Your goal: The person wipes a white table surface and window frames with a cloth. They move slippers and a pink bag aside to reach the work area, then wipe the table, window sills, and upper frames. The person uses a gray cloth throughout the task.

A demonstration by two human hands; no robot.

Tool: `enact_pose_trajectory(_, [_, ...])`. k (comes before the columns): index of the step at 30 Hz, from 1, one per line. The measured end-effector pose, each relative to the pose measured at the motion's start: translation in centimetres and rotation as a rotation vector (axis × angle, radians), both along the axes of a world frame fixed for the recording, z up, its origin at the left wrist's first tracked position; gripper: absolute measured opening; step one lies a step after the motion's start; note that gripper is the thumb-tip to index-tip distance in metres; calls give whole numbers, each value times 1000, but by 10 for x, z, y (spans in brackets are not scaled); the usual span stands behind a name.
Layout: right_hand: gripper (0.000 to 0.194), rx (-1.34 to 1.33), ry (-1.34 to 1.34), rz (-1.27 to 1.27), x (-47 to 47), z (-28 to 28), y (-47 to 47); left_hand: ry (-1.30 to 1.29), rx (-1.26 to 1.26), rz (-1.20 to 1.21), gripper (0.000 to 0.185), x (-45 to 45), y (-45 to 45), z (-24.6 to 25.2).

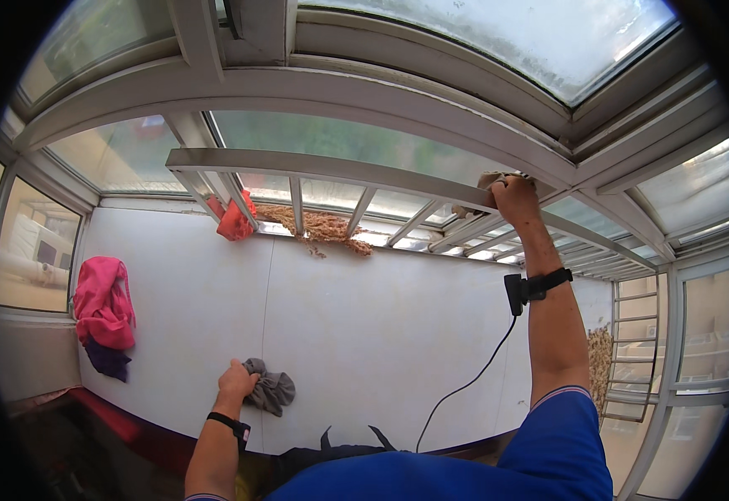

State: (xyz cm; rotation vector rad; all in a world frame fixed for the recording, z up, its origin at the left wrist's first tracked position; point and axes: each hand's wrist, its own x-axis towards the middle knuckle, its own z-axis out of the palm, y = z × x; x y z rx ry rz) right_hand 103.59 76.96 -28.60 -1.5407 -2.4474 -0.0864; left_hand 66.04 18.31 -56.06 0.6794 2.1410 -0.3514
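A crumpled grey cloth [270,387] hangs from my left hand [237,380], which is low and to the left, over the white surface. My right hand [516,197] is stretched far forward and grips a greyish-brown cloth [497,180] against the top rail [339,176] of a metal railing. Part of that cloth shows below the rail; the palm side of the hand is hidden. Both wrists wear black straps, and a cable runs down from the right one.
Window frames [370,94] surround the white surface [364,325]. Dried seed heads [323,228] and a red bag [236,218] lie by the railing bars. Pink fabric [106,304] with dark purple fabric [107,359] lies at left. More dried plant matter [600,357] and a metal rack [634,351] are at right.
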Motion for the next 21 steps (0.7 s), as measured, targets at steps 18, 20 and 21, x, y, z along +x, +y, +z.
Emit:
enact_pose_trajectory(18, [34,-65,1124,-157,55,12,-67,-40,-18,-8,72,-5,5,5])
enact_pose_trajectory(20, [44,-353,1713,-142,63,19,-89,-40,-23,-6,73,-5,4,4])
enact_pose_trajectory(21, [44,-448,1793,-74,66,22,-100,-39,-20,-6,73,-5,4,3])
